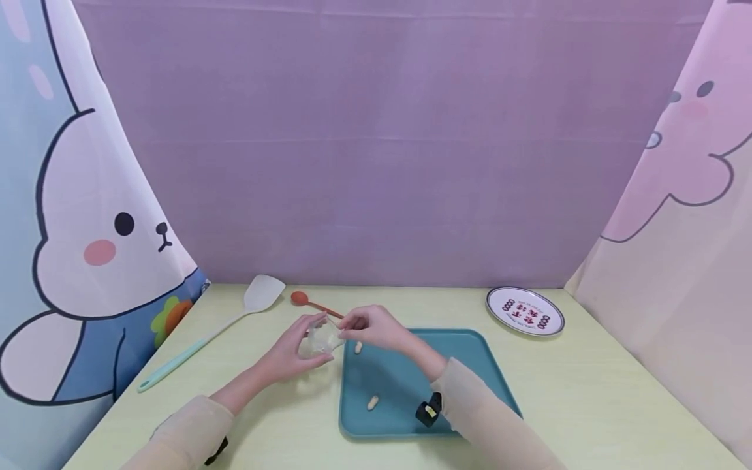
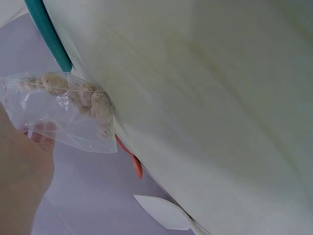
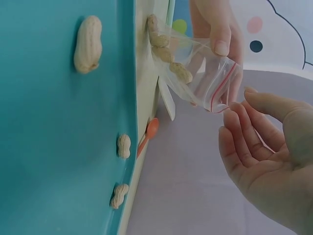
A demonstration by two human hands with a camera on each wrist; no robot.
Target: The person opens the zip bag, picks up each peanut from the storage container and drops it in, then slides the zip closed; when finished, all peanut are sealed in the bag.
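Note:
A clear zip bag [image 1: 324,336] with a red line near its mouth is held up by my left hand [image 1: 286,356], thumb on one side and fingers on the other. Several peanuts [image 2: 100,105] lie in the bottom of the bag. At the bag's mouth, the fingertips of my right hand [image 1: 380,328] pinch a corner of the zip edge. Below and to the right is a blue-green tray [image 1: 405,427]. Loose on it are a near peanut [image 3: 88,45], a second peanut [image 3: 123,146] and a third peanut [image 3: 119,196].
To the left lies a spatula [image 1: 263,294] with a white head and mint handle. An orange-red spoon [image 1: 299,298] rests behind the hands. A white plate [image 1: 525,311] with red lettering and a dark rim sits at the back right. Purple cloth [image 1: 376,143] hangs behind the table.

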